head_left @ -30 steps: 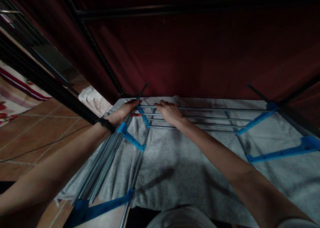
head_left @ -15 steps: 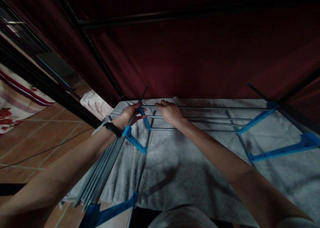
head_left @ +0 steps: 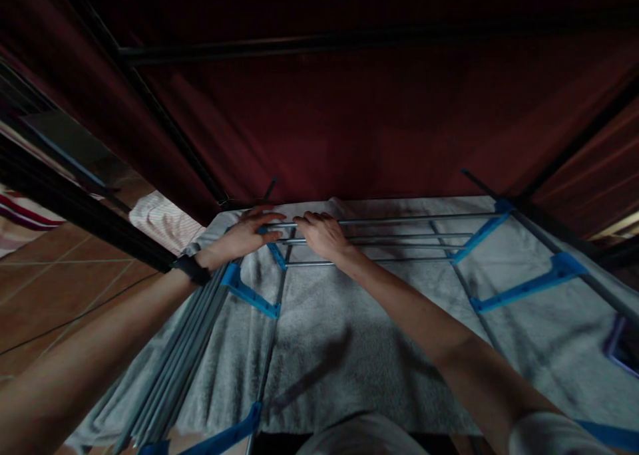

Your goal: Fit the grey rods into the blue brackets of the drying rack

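A rack frame of thin grey metal rods [head_left: 399, 244] with blue plastic brackets lies on a grey blanket. My right hand [head_left: 324, 235] is closed around the rods near their left end. Beside it, my left hand [head_left: 243, 237] has its fingers stretched out over the far left blue bracket [head_left: 277, 255], and it wears a dark wristband. Part of that bracket is hidden under the left fingers. A second blue bracket [head_left: 252, 295] sits nearer to me on the left, and others [head_left: 482, 232] line the right side. Under my left forearm lies a bundle of grey tubes [head_left: 180, 348].
The grey blanket [head_left: 319, 375] spreads under the frame. Behind it hangs dark red cloth [head_left: 349, 129] with black metal bars [head_left: 279, 46]. Orange floor tiles [head_left: 64, 295] and a dark cable show at left. A purple-edged object [head_left: 622, 348] is partly visible at right.
My left hand has loosened from the bracket and its fingers are now extended. My right hand stays on the rods. The whole view has shifted, bringing the purple-edged object in at right.
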Available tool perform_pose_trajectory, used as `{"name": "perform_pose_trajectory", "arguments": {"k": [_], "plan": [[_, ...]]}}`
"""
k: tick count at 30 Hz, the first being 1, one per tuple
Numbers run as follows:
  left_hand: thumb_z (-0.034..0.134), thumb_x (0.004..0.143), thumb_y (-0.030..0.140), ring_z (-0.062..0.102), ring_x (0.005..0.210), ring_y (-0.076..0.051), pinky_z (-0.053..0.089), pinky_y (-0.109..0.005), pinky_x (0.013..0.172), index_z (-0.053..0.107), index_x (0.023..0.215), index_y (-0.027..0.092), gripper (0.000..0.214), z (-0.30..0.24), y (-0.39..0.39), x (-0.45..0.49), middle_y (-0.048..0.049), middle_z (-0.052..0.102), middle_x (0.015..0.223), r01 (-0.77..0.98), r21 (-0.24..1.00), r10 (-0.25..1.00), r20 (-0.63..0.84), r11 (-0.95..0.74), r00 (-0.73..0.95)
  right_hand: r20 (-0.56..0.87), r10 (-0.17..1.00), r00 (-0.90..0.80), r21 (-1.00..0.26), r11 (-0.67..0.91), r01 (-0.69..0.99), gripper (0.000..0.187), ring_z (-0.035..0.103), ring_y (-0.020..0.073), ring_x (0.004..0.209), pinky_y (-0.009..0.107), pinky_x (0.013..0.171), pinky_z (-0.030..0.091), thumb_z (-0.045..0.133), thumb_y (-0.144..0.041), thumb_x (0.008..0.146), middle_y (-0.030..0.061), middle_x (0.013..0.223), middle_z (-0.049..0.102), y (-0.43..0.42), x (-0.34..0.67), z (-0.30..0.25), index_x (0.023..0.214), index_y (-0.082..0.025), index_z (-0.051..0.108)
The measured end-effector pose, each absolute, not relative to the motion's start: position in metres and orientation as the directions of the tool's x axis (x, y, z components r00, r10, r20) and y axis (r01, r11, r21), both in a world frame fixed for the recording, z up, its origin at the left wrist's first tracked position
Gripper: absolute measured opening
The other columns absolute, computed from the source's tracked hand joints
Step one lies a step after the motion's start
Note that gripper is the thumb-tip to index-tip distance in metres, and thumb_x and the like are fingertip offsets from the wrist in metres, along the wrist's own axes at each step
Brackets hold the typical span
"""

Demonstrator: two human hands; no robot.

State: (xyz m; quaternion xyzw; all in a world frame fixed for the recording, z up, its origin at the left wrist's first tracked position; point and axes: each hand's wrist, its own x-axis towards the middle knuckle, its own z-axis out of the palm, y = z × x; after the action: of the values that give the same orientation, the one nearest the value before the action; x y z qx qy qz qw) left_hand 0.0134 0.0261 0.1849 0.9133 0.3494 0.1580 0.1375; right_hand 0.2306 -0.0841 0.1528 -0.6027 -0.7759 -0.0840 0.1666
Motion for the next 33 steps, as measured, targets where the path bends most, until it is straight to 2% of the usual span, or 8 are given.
{"name": "perform_pose_trajectory", "arguments": {"k": [4, 8, 12, 15, 17, 20, 27, 33], "plan": [[0.055, 0.091, 0.058, 0.061, 0.128, -0.033, 0.042, -0.046, 0.119, 0.078, 0.111, 0.022, 0.047, 0.180, 0.041, 0.014, -0.0118, 0.074, 0.126, 0.578, 0.206, 0.606, 0.108, -0.789, 0.788, 0.434, 0.870, -0.235, -0.093, 0.303, 0.949, 0.039, 0.066, 0.0251, 0.111, 0.039, 0.103, 0.047, 0.039, -0.019, 0.109, 0.0124, 0.126, 0.071, -0.086, 0.228, 0.149, 0.137, -0.019, 0.066], [0.046, 0.095, 0.052, 0.066, 0.111, -0.032, 0.050, -0.043, 0.105, 0.077, 0.107, 0.020, 0.046, 0.180, 0.045, 0.017, -0.0127, 0.078, 0.107, 0.593, 0.210, 0.620, 0.095, -0.777, 0.779, 0.547, 0.807, -0.222, -0.206, 0.386, 0.899, 0.043, 0.059, 0.0225, 0.128, 0.038, 0.112, 0.044, 0.042, -0.015, 0.108, 0.0104, 0.144, 0.064, -0.110, 0.223, 0.125, 0.144, -0.024, 0.063], [0.042, 0.092, 0.056, 0.067, 0.107, -0.032, 0.051, -0.042, 0.101, 0.075, 0.108, 0.020, 0.051, 0.185, 0.039, 0.018, -0.0120, 0.077, 0.108, 0.647, 0.243, 0.677, 0.059, -0.723, 0.734, 0.481, 0.876, 0.031, -0.603, 0.305, 0.737, 0.033, 0.064, 0.0214, 0.119, 0.039, 0.113, 0.046, 0.052, -0.011, 0.099, 0.0067, 0.125, 0.073, -0.135, 0.228, 0.068, 0.118, -0.025, 0.075], [0.041, 0.089, 0.058, 0.067, 0.109, -0.033, 0.051, -0.044, 0.102, 0.074, 0.110, 0.018, 0.056, 0.187, 0.037, 0.020, -0.0146, 0.076, 0.114, 0.664, 0.239, 0.693, 0.058, -0.709, 0.719, 0.157, 0.870, 0.467, -0.981, 0.083, 0.175, 0.022, 0.069, 0.0193, 0.103, 0.037, 0.104, 0.052, 0.059, -0.009, 0.087, 0.0030, 0.101, 0.076, -0.141, 0.250, 0.026, 0.092, -0.024, 0.075], [0.041, 0.088, 0.058, 0.067, 0.107, -0.034, 0.051, -0.044, 0.101, 0.074, 0.107, 0.017, 0.056, 0.186, 0.038, 0.020, -0.0151, 0.077, 0.111, 0.659, 0.250, 0.688, 0.047, -0.710, 0.724, -0.111, 0.799, 0.592, -0.973, 0.033, -0.227, 0.012, 0.070, 0.0181, 0.085, 0.034, 0.086, 0.058, 0.065, -0.015, 0.082, -0.0001, 0.084, 0.074, -0.145, 0.273, 0.008, 0.087, -0.024, 0.072], [0.041, 0.087, 0.060, 0.068, 0.106, -0.033, 0.052, -0.044, 0.100, 0.074, 0.104, 0.018, 0.056, 0.185, 0.040, 0.020, -0.0138, 0.077, 0.109, 0.645, 0.271, 0.678, 0.042, -0.714, 0.733, -0.292, 0.721, 0.629, -0.831, 0.134, -0.539, 0.012, 0.069, 0.0157, 0.072, 0.029, 0.072, 0.058, 0.071, -0.019, 0.074, -0.0012, 0.078, 0.074, -0.158, 0.315, -0.001, 0.085, -0.023, 0.067], [0.042, 0.084, 0.065, 0.069, 0.104, -0.031, 0.053, -0.038, 0.097, 0.073, 0.101, 0.023, 0.055, 0.184, 0.042, 0.018, -0.0091, 0.078, 0.107, 0.667, 0.288, 0.703, 0.036, -0.688, 0.710, -0.319, 0.700, 0.639, -0.734, 0.244, -0.634, 0.008, 0.074, 0.0172, 0.082, 0.037, 0.089, 0.064, 0.070, -0.027, 0.082, -0.0008, 0.077, 0.071, -0.189, 0.384, 0.001, 0.080, -0.027, 0.063], [0.049, 0.086, 0.063, 0.069, 0.102, -0.028, 0.052, -0.034, 0.096, 0.074, 0.099, 0.026, 0.046, 0.176, 0.055, 0.012, -0.0046, 0.080, 0.104, 0.646, 0.318, 0.693, 0.050, -0.694, 0.719, -0.274, 0.664, 0.696, -0.806, 0.237, -0.543, 0.013, 0.073, 0.0186, 0.081, 0.043, 0.096, 0.062, 0.073, -0.035, 0.087, -0.0015, 0.076, 0.070, -0.183, 0.382, 0.000, 0.084, -0.028, 0.062]]}}
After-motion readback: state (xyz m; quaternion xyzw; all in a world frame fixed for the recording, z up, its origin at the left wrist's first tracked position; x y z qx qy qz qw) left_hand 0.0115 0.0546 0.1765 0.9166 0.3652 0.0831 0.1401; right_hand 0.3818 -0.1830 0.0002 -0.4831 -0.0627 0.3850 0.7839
